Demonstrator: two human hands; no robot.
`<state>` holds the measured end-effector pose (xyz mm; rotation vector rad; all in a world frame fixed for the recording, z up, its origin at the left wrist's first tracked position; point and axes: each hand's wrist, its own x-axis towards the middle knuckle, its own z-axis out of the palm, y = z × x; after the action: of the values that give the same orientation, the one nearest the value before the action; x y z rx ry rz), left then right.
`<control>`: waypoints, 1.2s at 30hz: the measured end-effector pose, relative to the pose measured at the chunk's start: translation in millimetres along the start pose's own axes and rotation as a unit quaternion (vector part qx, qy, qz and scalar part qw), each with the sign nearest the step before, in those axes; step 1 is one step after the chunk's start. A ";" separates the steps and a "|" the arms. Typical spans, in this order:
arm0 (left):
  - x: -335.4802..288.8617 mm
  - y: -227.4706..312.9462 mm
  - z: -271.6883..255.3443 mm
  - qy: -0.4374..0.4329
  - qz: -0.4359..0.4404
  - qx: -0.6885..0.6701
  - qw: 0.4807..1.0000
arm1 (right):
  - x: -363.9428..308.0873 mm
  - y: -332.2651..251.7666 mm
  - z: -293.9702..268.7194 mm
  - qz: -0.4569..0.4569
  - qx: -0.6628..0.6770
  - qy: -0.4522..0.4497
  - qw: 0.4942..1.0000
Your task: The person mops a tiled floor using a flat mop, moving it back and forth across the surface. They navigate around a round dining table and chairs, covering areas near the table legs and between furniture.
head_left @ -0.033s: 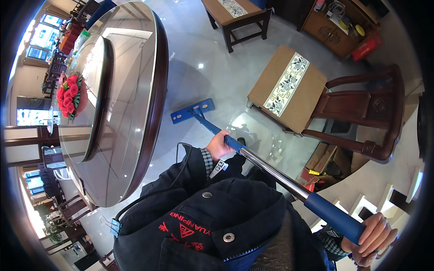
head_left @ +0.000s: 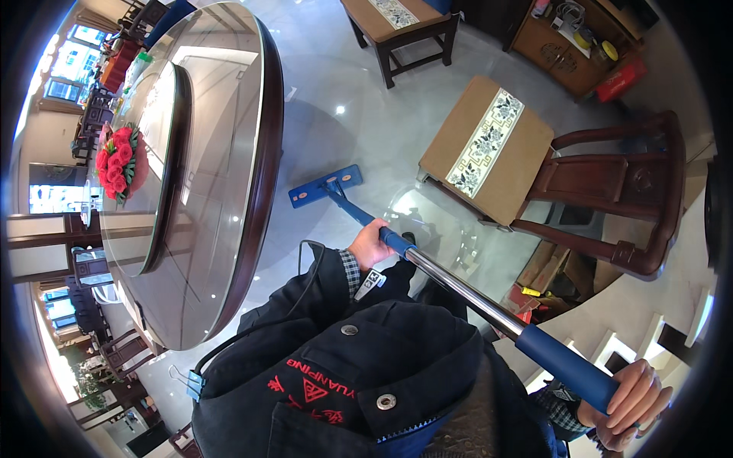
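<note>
A flat mop slants across the view from the lower right toward the middle. Its blue rectangular head rests on the shiny floor, just right of the round table. My left hand is closed round the blue lower part of the pole, where the silver tube begins. At the far lower right, my right hand wraps round the end of the thick blue grip. The underside of the mop head is hidden.
A large round glass-topped table with red flowers fills the left. On the right stands a wooden chair with a brown cushion; a stool and a cabinet are farther off. Grey tiles lie between.
</note>
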<state>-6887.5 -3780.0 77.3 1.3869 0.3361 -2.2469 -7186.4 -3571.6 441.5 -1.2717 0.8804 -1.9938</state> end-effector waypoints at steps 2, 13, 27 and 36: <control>11.7 7.9 10.5 0.026 0.009 0.000 1.000 | 22.4 16.4 3.3 0.000 0.011 -0.005 1.000; 45.3 13.7 63.3 0.100 0.034 -0.093 0.990 | 94.0 61.9 -63.9 0.024 0.084 -0.089 0.992; 87.6 41.2 129.6 0.101 0.080 -0.162 0.978 | 144.5 106.8 -103.1 0.022 0.099 -0.073 0.992; 141.5 132.0 172.1 0.079 0.058 -0.160 0.982 | 165.6 168.5 -84.1 0.018 0.059 0.011 0.998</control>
<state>-7005.5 -4006.8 35.6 1.3729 0.6233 -1.8935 -7299.4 -3782.9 367.4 -1.1634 0.7787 -2.0039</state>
